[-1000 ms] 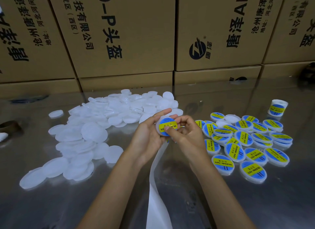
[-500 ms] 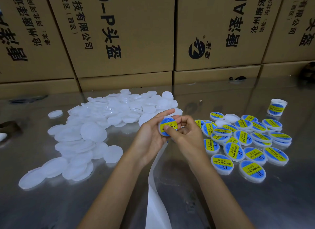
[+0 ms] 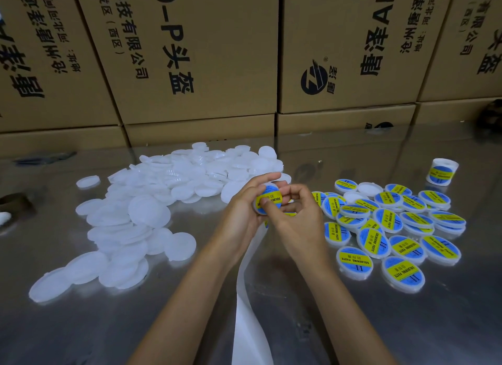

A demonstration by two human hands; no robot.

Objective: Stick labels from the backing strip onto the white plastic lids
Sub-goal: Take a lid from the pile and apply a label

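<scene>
My left hand point(image 3: 241, 215) grips a white plastic lid point(image 3: 271, 197) that carries a blue and yellow round label, held above the table's middle. My right hand point(image 3: 296, 218) has its thumb pressed on the label's lower left, fingers curled behind the lid's right rim. A white backing strip point(image 3: 250, 310) trails from under both hands toward the near edge. A heap of plain white lids point(image 3: 152, 209) lies to the left. Several labelled lids point(image 3: 388, 229) lie spread out on the right.
The shiny metal table point(image 3: 380, 324) reflects the scene. Stacked cardboard boxes point(image 3: 203, 52) wall off the far edge. A label roll point(image 3: 441, 171) stands at the far right. A dark object point(image 3: 15, 201) sits at the left edge.
My right thumb has slid a little left and down across the label. The lid stays held in both hands at about the same spot.
</scene>
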